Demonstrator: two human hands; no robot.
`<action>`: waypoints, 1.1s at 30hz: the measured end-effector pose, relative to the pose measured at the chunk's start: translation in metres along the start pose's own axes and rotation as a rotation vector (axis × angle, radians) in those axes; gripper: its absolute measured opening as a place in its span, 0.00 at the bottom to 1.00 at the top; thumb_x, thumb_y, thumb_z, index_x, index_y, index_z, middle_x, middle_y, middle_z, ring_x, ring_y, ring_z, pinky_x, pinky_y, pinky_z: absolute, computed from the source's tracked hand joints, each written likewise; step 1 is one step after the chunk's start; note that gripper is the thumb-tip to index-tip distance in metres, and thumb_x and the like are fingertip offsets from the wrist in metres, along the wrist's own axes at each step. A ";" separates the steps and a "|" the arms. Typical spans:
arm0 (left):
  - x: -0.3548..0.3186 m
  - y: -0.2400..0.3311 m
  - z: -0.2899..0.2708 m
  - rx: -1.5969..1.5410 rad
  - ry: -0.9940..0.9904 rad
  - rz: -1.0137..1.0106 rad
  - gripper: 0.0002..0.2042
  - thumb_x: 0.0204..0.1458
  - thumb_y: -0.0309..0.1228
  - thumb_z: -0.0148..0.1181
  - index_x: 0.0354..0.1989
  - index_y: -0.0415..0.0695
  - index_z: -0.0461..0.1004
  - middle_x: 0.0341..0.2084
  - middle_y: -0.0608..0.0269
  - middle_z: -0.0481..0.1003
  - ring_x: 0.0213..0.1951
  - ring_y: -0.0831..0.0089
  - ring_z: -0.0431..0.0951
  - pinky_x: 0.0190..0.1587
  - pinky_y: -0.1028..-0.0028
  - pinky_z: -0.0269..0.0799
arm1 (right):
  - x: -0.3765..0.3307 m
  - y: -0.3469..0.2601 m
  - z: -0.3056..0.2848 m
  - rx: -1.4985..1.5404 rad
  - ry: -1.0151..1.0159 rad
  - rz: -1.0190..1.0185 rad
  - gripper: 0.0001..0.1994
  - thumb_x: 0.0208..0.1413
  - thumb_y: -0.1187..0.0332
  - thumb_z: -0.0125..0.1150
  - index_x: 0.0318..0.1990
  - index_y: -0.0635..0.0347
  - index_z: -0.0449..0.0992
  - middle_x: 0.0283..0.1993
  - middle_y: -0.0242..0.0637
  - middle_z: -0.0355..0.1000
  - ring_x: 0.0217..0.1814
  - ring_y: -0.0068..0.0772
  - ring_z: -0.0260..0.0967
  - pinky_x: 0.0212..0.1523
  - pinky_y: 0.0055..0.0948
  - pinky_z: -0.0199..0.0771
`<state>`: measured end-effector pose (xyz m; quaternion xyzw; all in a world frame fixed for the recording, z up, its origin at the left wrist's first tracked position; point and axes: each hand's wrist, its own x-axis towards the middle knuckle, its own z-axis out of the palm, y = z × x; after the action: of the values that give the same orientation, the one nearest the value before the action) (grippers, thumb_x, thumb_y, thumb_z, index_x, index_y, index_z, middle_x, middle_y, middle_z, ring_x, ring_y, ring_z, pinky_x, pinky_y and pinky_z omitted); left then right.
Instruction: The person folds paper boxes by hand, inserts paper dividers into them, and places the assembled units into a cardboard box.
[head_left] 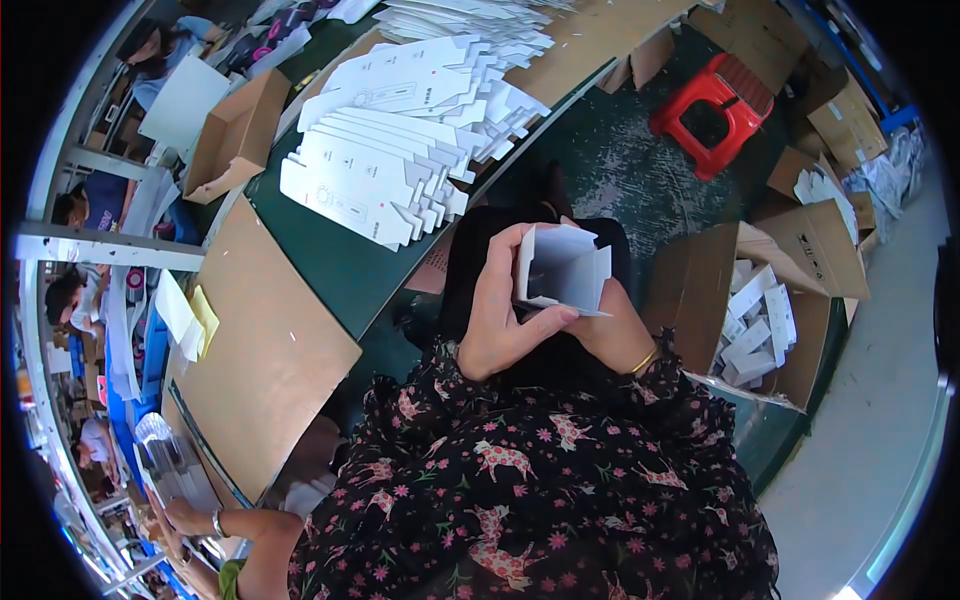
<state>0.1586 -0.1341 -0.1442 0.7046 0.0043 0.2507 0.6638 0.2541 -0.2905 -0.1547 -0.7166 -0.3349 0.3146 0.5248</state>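
Note:
A small white paper box, unfolded into a tube, is held over my lap with its open end and raised flaps facing up. My left hand wraps its left side, the thumb pressed along the near edge. From the right, my right hand grips the box's lower part; most of its fingers are hidden behind the cardboard. Beyond, on the green table, flat white box blanks lie in overlapping, fanned stacks, with more blanks piled at the far end.
At my right stands an open brown carton holding several folded white boxes. A red plastic stool is on the floor farther off. Left are an empty brown tray box and a cardboard sheet. Another person's arm reaches in at lower left.

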 end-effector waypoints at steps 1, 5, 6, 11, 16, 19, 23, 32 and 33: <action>0.000 0.002 0.002 -0.001 -0.012 0.008 0.36 0.50 0.33 0.73 0.66 0.36 0.62 0.59 0.51 0.71 0.58 0.63 0.73 0.63 0.65 0.67 | 0.002 0.000 0.000 0.018 0.026 -0.012 0.36 0.52 0.71 0.74 0.68 0.60 0.63 0.65 0.44 0.70 0.67 0.48 0.71 0.65 0.38 0.71; -0.001 -0.004 0.001 0.021 -0.001 -0.003 0.32 0.52 0.30 0.69 0.64 0.37 0.63 0.57 0.52 0.73 0.56 0.64 0.75 0.62 0.67 0.68 | 0.011 0.001 0.007 0.058 0.087 -0.090 0.40 0.48 0.70 0.78 0.69 0.60 0.63 0.65 0.43 0.69 0.67 0.46 0.71 0.64 0.37 0.72; -0.002 -0.007 0.001 0.028 0.009 -0.016 0.30 0.53 0.29 0.68 0.64 0.37 0.63 0.56 0.52 0.74 0.56 0.65 0.75 0.61 0.67 0.69 | 0.012 0.004 0.009 0.068 0.105 -0.116 0.41 0.47 0.69 0.78 0.69 0.60 0.63 0.65 0.43 0.68 0.66 0.45 0.71 0.63 0.37 0.72; 0.001 -0.006 0.001 0.029 0.089 -0.046 0.24 0.55 0.25 0.58 0.62 0.35 0.67 0.54 0.52 0.76 0.54 0.66 0.76 0.59 0.69 0.70 | 0.020 0.008 0.013 -0.118 0.152 -0.227 0.40 0.47 0.70 0.78 0.68 0.60 0.63 0.65 0.43 0.68 0.63 0.46 0.73 0.62 0.36 0.73; 0.006 -0.002 -0.008 -0.090 0.137 -0.146 0.24 0.56 0.26 0.47 0.61 0.32 0.71 0.53 0.52 0.77 0.53 0.69 0.76 0.60 0.71 0.69 | 0.014 -0.014 0.005 0.002 0.014 -0.143 0.35 0.55 0.75 0.72 0.70 0.60 0.64 0.67 0.36 0.66 0.66 0.28 0.69 0.62 0.31 0.73; 0.008 -0.006 -0.011 -0.175 0.201 -0.165 0.25 0.55 0.27 0.44 0.60 0.32 0.74 0.51 0.53 0.78 0.52 0.70 0.77 0.59 0.72 0.69 | 0.007 -0.015 -0.007 0.393 -0.166 -0.030 0.31 0.59 0.75 0.68 0.70 0.60 0.65 0.65 0.36 0.67 0.63 0.29 0.70 0.59 0.32 0.75; 0.013 0.000 -0.009 0.052 0.171 -0.056 0.24 0.53 0.24 0.44 0.57 0.33 0.76 0.47 0.52 0.78 0.49 0.65 0.78 0.56 0.69 0.72 | 0.014 -0.014 -0.020 0.745 -0.159 0.084 0.26 0.64 0.73 0.63 0.69 0.61 0.66 0.59 0.37 0.71 0.54 0.28 0.74 0.51 0.31 0.78; 0.015 -0.001 0.015 0.383 0.073 0.141 0.23 0.55 0.24 0.58 0.61 0.34 0.72 0.52 0.46 0.76 0.48 0.51 0.78 0.56 0.62 0.72 | 0.016 0.001 -0.002 0.377 0.283 -0.140 0.07 0.62 0.78 0.56 0.47 0.63 0.74 0.44 0.31 0.75 0.36 0.15 0.71 0.31 0.17 0.71; 0.014 0.001 0.014 0.380 0.072 0.167 0.23 0.55 0.24 0.58 0.61 0.34 0.72 0.52 0.46 0.76 0.48 0.51 0.78 0.56 0.62 0.72 | 0.012 -0.001 -0.005 0.367 0.290 -0.162 0.07 0.62 0.78 0.56 0.47 0.63 0.74 0.44 0.31 0.75 0.36 0.15 0.71 0.31 0.17 0.71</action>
<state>0.1758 -0.1422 -0.1382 0.8058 0.0169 0.3244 0.4952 0.2653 -0.2836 -0.1539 -0.6176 -0.2498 0.2208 0.7124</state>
